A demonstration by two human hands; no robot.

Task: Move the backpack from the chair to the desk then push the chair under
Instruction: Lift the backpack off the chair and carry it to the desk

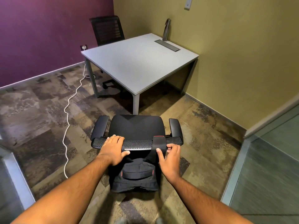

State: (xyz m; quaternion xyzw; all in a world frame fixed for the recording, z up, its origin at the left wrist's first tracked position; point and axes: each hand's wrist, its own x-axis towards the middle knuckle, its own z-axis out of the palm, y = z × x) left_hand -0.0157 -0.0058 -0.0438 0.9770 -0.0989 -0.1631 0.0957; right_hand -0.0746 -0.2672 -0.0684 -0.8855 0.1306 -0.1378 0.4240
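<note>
The left hand (pixel 114 148) grips the chair (pixel 137 126) backrest; the right hand (pixel 169 156) pinches the backpack (pixel 135 177) strap. The person should lift the strap clear first.

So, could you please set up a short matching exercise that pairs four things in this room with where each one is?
Things:
1. backpack
2. metal bottle
3. white cable
4. left hand

Places:
A. lying across the carpet
B. resting on top of the chair backrest
C. hanging behind the chair back by its strap
D. standing at the far edge of the desk

Pairs: 1-C, 2-D, 3-A, 4-B
</note>
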